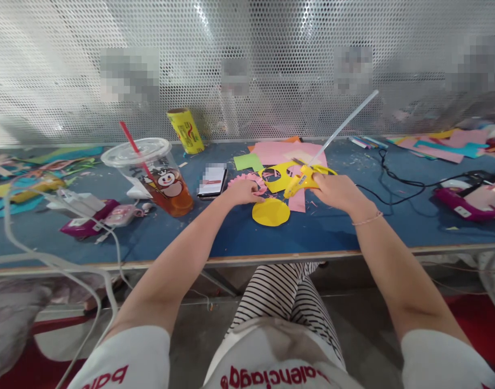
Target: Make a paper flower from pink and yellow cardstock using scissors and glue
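My right hand (pixel 332 190) is closed around a yellow hot glue gun (pixel 298 183), with a long translucent glue stick (pixel 348 123) jutting up from its back. The gun's nose points down and left, above cut paper. Fingers of my left hand (pixel 245 193) are curled at a pink fringed paper strip (pixel 247 178), which they appear to pinch; the fingertips are partly hidden. Just below that hand lies a yellow paper circle (pixel 271 212), flat on the blue table (pixel 247 235). A yellow sheet with round holes (pixel 277 181) rests behind it, partly covered by the gun.
Left of my arms stand a lidded drink cup (pixel 166 183) with a red straw and a phone (pixel 212 181). A yellow tube (pixel 185 131) leans by the perforated metal panel (pixel 247 97). White cables (pixel 56 259) hang at left; a black cord (pixel 405 186) runs right. Pink sheets (pixel 279 153) lie behind.
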The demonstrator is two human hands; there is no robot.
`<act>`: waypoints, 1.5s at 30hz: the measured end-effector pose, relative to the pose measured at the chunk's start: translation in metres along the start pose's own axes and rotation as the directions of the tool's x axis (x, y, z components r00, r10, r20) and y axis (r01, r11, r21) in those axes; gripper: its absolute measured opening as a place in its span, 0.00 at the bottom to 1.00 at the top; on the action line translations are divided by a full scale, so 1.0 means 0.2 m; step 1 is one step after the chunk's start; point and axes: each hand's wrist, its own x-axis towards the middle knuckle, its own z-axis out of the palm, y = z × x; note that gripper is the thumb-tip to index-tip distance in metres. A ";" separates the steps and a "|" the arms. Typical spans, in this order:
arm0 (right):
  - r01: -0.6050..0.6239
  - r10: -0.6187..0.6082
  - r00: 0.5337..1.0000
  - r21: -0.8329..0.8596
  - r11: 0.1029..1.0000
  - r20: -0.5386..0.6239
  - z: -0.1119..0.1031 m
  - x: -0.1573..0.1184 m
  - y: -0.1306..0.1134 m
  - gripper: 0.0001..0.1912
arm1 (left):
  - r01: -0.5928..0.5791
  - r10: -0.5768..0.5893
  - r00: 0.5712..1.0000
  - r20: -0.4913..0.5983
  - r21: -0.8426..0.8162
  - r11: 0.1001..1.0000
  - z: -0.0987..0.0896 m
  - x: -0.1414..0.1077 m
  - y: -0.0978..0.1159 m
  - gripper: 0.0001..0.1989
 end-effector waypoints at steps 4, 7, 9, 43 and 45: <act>0.010 -0.010 1.000 0.003 1.000 0.016 0.00 0.00 0.02 0.18 | -0.041 0.041 0.999 0.036 0.004 0.999 -0.02 -0.02 0.01 0.22; 0.016 -0.016 1.000 0.002 1.000 0.016 0.01 0.00 0.03 0.18 | -0.040 0.040 0.998 0.055 -0.001 0.999 -0.03 -0.02 0.01 0.24; 0.017 -0.017 0.999 0.001 1.000 0.028 0.01 0.00 0.03 0.18 | -0.034 0.034 0.997 0.068 -0.006 0.999 -0.02 -0.02 0.00 0.25; -0.103 0.104 0.986 0.009 0.995 -0.127 0.02 -0.01 -0.01 0.25 | -0.078 0.072 0.991 0.112 0.050 0.996 -0.02 -0.01 0.00 0.26; -0.099 0.097 0.987 -0.004 0.995 -0.128 0.03 -0.01 -0.02 0.23 | -0.082 0.075 0.991 0.110 0.055 0.995 -0.02 -0.01 0.00 0.26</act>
